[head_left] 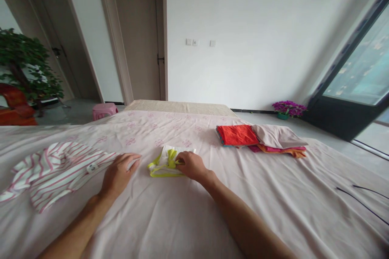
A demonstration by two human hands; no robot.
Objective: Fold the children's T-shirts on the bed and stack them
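On the pale pink cloth lies a small, folded white garment (pixel 167 157) with bright yellow-green trim. My right hand (pixel 191 166) is closed on the right side of its yellow trim, fingertips partly hidden. My left hand (pixel 120 170) rests palm down to the left of that garment, its fingers stretched out and thumb apart. It touches or overlaps the right end of a crumpled white garment with red stripes (pixel 67 170); nothing shows in its grasp.
Folded clothes stand at the right, among them a red piece (pixel 238 134) and a beige piece (pixel 275 136). Dark cords (pixel 361 204) lie at the right edge. Beyond the cloth are a pink stool (pixel 105 110) and purple flowers (pixel 288 108).
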